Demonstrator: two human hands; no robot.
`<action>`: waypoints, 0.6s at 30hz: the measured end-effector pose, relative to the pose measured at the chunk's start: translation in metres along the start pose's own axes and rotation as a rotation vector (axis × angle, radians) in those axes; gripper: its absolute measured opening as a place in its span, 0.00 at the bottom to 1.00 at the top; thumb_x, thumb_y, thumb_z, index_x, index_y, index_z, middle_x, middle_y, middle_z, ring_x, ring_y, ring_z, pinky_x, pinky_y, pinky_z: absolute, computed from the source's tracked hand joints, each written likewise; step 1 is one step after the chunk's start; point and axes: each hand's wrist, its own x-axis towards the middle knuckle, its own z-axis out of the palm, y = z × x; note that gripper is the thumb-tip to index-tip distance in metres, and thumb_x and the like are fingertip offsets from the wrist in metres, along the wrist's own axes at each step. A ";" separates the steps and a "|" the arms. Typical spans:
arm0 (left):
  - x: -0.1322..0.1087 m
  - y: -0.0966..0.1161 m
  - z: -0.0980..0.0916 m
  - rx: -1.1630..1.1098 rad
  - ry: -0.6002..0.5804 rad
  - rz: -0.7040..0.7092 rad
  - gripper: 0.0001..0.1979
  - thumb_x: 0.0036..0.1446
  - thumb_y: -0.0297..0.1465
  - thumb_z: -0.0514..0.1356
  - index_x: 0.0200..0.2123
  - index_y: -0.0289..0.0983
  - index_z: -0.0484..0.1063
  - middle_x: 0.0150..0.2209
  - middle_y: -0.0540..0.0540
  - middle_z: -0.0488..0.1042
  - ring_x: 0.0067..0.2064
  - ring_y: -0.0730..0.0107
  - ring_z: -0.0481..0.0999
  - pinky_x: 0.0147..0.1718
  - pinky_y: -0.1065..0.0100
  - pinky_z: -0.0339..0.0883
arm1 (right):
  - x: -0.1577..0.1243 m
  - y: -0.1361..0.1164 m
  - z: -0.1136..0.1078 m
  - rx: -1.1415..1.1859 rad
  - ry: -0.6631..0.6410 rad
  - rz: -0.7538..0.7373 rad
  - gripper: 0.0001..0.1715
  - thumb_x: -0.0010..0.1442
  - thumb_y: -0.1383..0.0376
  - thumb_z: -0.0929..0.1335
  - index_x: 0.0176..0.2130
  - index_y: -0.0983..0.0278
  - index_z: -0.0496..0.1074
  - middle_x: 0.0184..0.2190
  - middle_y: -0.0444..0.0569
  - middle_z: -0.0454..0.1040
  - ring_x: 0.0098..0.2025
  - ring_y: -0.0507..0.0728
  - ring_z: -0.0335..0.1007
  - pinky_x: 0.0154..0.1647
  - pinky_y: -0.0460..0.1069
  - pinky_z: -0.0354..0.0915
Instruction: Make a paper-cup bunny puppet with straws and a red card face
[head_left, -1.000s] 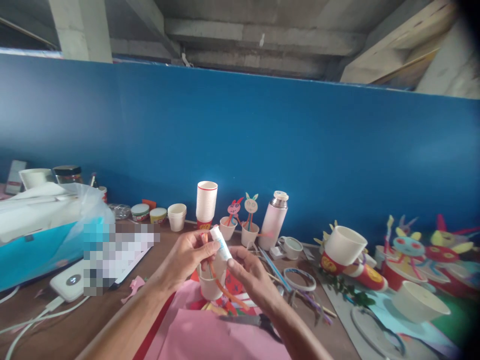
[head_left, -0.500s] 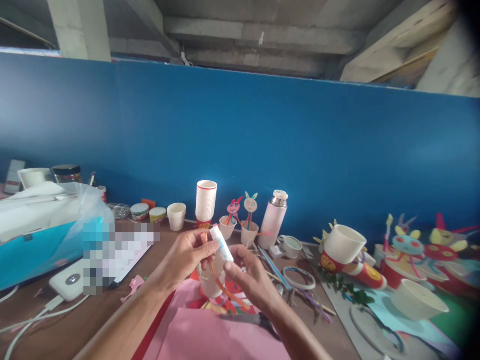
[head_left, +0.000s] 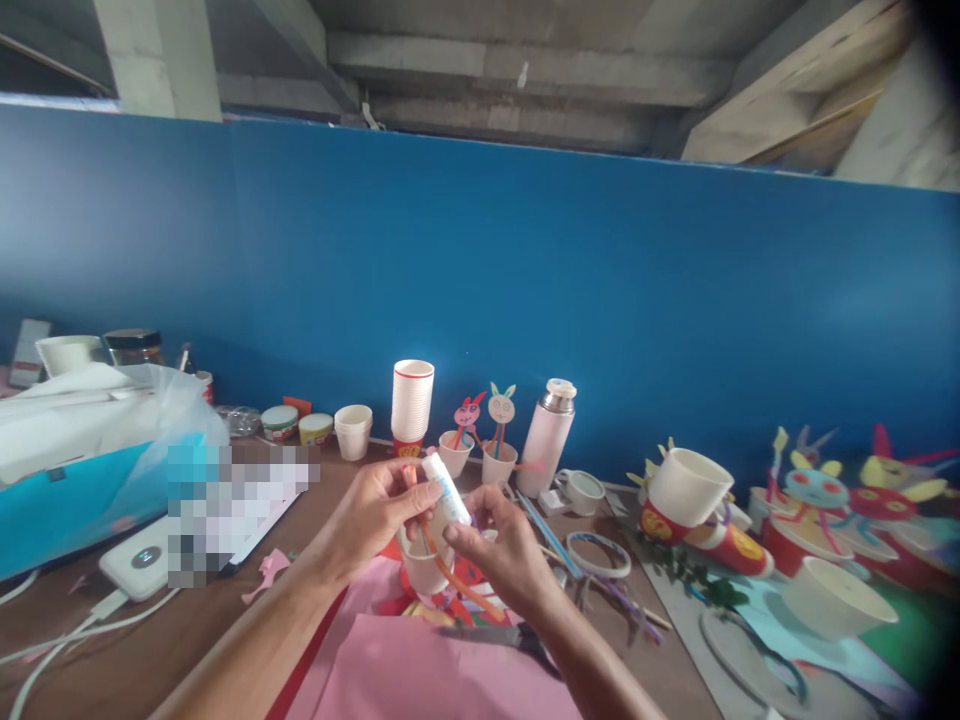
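Observation:
My left hand (head_left: pixel 382 505) is closed, thumb and fingers pinching an orange pipe cleaner (head_left: pixel 454 578) that bends down to the right. A white glue stick (head_left: pixel 448 493) with blue print leans between both hands. My right hand (head_left: pixel 499 540) has its thumb and fingers closed on the lower end of it, while my left thumb lies against its upper part. Just below stands a white paper cup (head_left: pixel 426 572), partly covered by my hands. Colourful paper pieces lie around its foot. Nearer to me are pink paper sheets (head_left: pixel 442 670) with scissors (head_left: pixel 517 637) lying on them.
Behind stand stacked paper cups (head_left: pixel 413 400), two cups with paper rabbit figures (head_left: pixel 502 408) and a pink thermos (head_left: pixel 547 440). To the right are a tape roll (head_left: pixel 598 556), pipe cleaners and more decorated cups (head_left: pixel 817 490). A white power bank (head_left: pixel 139 558) with cables lies left.
Both hands keep almost the same pose. The glue stick and my right hand have shifted very slightly, and more of the scissors' handle shows.

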 end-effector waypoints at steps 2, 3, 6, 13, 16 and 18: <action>0.000 0.000 -0.001 -0.004 -0.011 -0.015 0.13 0.51 0.34 0.59 0.20 0.34 0.64 0.19 0.53 0.66 0.19 0.79 0.63 0.20 0.75 0.58 | 0.000 -0.001 -0.001 0.092 -0.086 -0.026 0.17 0.54 0.53 0.64 0.33 0.65 0.65 0.27 0.43 0.63 0.30 0.51 0.58 0.32 0.46 0.56; 0.000 0.001 -0.001 -0.006 -0.021 -0.024 0.12 0.51 0.34 0.59 0.21 0.33 0.65 0.19 0.53 0.66 0.19 0.79 0.63 0.20 0.75 0.58 | 0.000 -0.001 -0.002 0.132 -0.126 -0.042 0.18 0.57 0.52 0.62 0.34 0.65 0.66 0.28 0.44 0.64 0.32 0.52 0.59 0.34 0.46 0.57; 0.001 0.001 -0.002 -0.011 -0.040 -0.033 0.11 0.50 0.35 0.59 0.23 0.33 0.67 0.20 0.53 0.67 0.19 0.79 0.63 0.19 0.75 0.59 | 0.000 -0.002 -0.004 0.158 -0.192 -0.087 0.22 0.61 0.52 0.57 0.30 0.65 0.67 0.30 0.46 0.65 0.35 0.53 0.60 0.38 0.48 0.57; 0.000 0.001 0.002 -0.024 0.011 -0.016 0.13 0.50 0.34 0.59 0.19 0.34 0.63 0.20 0.52 0.66 0.19 0.79 0.64 0.19 0.75 0.59 | 0.001 -0.002 -0.004 0.031 -0.107 -0.061 0.16 0.56 0.55 0.63 0.28 0.65 0.65 0.26 0.42 0.61 0.28 0.50 0.56 0.30 0.45 0.55; 0.000 0.002 0.004 -0.035 0.022 -0.013 0.14 0.49 0.34 0.60 0.18 0.34 0.62 0.18 0.53 0.66 0.19 0.78 0.63 0.19 0.74 0.59 | -0.001 -0.003 -0.001 -0.047 0.018 0.006 0.14 0.52 0.56 0.66 0.27 0.65 0.64 0.24 0.41 0.60 0.27 0.50 0.55 0.28 0.44 0.54; 0.000 0.002 0.003 -0.046 0.012 -0.012 0.14 0.49 0.33 0.59 0.17 0.34 0.62 0.18 0.53 0.66 0.19 0.78 0.63 0.20 0.74 0.59 | -0.002 -0.004 0.000 -0.048 0.038 0.014 0.15 0.51 0.55 0.67 0.27 0.65 0.65 0.24 0.41 0.60 0.27 0.50 0.55 0.28 0.44 0.54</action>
